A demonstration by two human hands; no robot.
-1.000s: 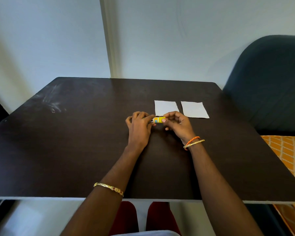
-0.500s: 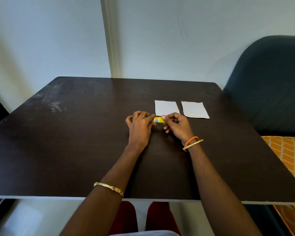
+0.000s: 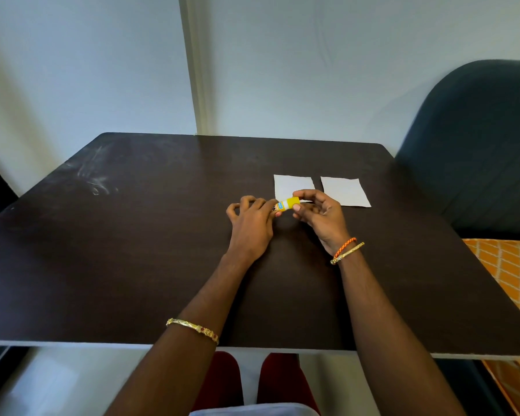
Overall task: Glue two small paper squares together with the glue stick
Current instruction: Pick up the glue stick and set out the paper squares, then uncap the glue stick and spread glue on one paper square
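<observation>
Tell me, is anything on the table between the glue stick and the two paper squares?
Nothing visible. Both hands hold the glue stick right at the near edge of the left paper square; the right paper square lies beside it, with only bare table around.

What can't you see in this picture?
Head view only:
- Glue stick: both ends covered by the left hand and right hand, so cap on or off is unclear.
- Its label: too small to read.
- Left paper square: near edge hidden behind the right hand.
</observation>
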